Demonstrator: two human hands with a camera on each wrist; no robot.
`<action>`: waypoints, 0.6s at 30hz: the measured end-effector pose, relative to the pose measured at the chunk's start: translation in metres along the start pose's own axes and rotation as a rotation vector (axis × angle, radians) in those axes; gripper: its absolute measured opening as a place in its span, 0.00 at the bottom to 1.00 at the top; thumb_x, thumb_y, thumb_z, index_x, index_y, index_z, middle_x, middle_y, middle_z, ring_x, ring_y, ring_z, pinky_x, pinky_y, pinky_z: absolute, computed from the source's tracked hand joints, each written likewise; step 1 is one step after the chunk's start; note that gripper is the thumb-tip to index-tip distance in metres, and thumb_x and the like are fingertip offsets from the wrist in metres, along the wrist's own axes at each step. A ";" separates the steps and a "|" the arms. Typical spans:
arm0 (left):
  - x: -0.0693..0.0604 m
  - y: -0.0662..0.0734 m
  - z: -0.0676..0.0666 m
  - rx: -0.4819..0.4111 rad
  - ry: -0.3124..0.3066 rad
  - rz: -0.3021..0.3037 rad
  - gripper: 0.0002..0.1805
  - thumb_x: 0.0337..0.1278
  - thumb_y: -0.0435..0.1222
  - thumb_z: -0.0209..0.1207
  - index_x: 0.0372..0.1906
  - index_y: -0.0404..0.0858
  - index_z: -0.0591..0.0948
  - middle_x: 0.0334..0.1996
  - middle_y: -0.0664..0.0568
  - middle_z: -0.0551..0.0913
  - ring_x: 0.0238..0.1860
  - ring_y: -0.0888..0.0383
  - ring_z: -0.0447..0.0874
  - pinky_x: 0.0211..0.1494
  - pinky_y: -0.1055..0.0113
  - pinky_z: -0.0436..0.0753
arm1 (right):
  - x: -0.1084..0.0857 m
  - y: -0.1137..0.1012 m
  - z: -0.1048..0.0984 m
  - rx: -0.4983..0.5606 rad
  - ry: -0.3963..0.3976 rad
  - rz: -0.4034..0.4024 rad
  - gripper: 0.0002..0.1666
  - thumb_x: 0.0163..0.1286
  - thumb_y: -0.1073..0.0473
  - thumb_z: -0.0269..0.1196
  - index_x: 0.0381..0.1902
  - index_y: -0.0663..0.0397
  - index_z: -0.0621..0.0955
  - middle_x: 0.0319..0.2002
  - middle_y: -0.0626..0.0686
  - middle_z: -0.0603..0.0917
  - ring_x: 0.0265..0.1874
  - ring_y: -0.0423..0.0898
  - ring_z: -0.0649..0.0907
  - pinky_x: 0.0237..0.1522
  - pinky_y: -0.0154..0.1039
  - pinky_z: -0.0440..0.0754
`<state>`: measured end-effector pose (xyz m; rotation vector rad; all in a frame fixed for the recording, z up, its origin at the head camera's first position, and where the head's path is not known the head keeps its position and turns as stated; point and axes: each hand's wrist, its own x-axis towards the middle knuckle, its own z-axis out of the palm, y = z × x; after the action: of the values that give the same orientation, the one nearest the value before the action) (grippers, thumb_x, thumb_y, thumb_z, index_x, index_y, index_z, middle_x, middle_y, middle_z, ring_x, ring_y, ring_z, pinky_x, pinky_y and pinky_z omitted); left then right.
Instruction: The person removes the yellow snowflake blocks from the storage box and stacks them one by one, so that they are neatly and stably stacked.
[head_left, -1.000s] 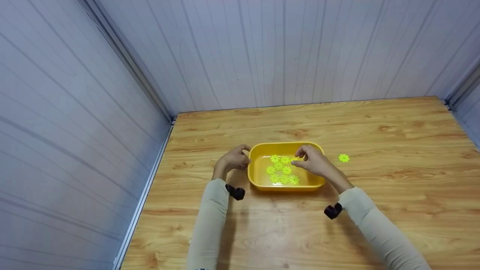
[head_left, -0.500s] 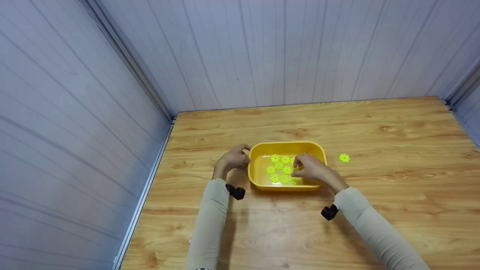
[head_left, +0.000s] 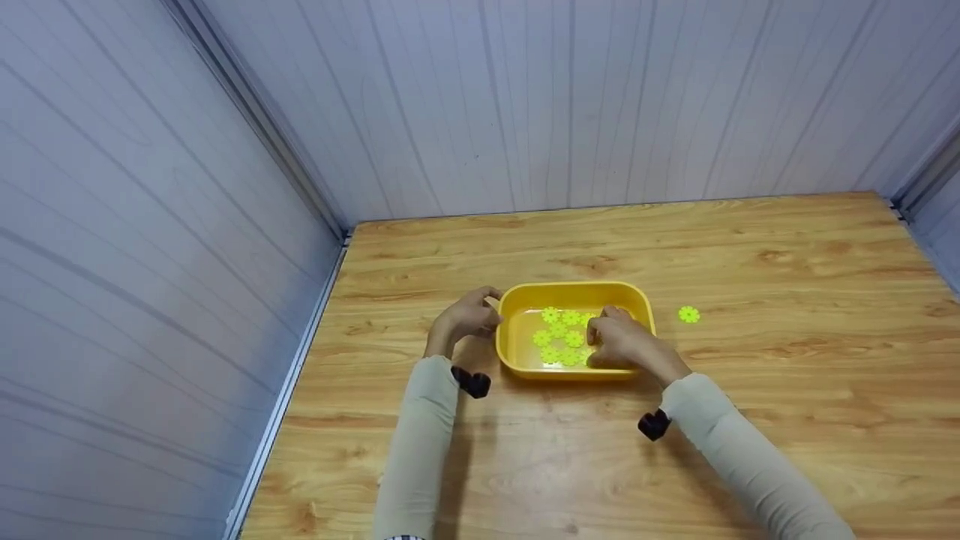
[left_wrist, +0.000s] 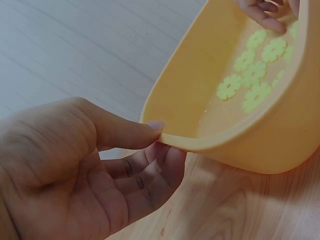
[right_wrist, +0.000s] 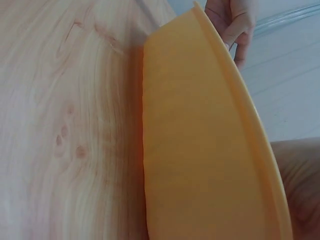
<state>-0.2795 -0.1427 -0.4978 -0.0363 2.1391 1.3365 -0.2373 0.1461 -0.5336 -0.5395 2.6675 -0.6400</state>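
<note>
A yellow plastic basin stands on the wooden surface. My left hand pinches its left rim, thumb on top and fingers curled below, as the left wrist view shows. Several bright yellow-green flower-shaped pieces, each with a small central hole, lie on the basin floor. My right hand reaches inside the basin's right half, fingers bent downward, thumb and index finger apart beside the pieces. It covers some of them. In the right wrist view, the basin's wall hides most of that hand.
One more flower-shaped piece lies on the wooden surface, right of the basin. A pale panelled wall rises behind, and another panelled wall stands on the left.
My right hand has lowered into the basin and moved toward its near side. My left hand stays on the rim. The loose piece outside lies where it was.
</note>
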 end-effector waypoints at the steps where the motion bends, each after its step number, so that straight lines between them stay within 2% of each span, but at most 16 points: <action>1: 0.000 0.000 0.000 0.002 0.000 0.000 0.26 0.57 0.27 0.55 0.62 0.40 0.69 0.42 0.45 0.71 0.37 0.55 0.76 0.53 0.53 0.80 | 0.000 0.000 0.000 -0.006 0.004 -0.003 0.17 0.51 0.52 0.74 0.35 0.52 0.80 0.41 0.52 0.69 0.43 0.52 0.68 0.40 0.44 0.68; 8: -0.001 0.000 0.000 -0.017 -0.002 0.019 0.24 0.57 0.27 0.54 0.61 0.39 0.69 0.38 0.47 0.71 0.33 0.55 0.74 0.53 0.51 0.79 | -0.001 -0.002 0.003 -0.020 0.036 -0.046 0.15 0.50 0.53 0.75 0.30 0.52 0.80 0.41 0.52 0.68 0.44 0.52 0.67 0.41 0.44 0.68; 18: -0.001 -0.003 0.001 -0.009 0.000 0.040 0.23 0.59 0.28 0.55 0.59 0.40 0.70 0.36 0.47 0.73 0.32 0.56 0.77 0.48 0.56 0.82 | 0.001 -0.002 0.002 0.169 0.028 -0.043 0.09 0.60 0.56 0.69 0.27 0.51 0.79 0.36 0.51 0.72 0.36 0.48 0.71 0.42 0.43 0.72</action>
<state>-0.2775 -0.1439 -0.4996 0.0023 2.1444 1.3694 -0.2372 0.1434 -0.5342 -0.5448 2.6020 -0.8825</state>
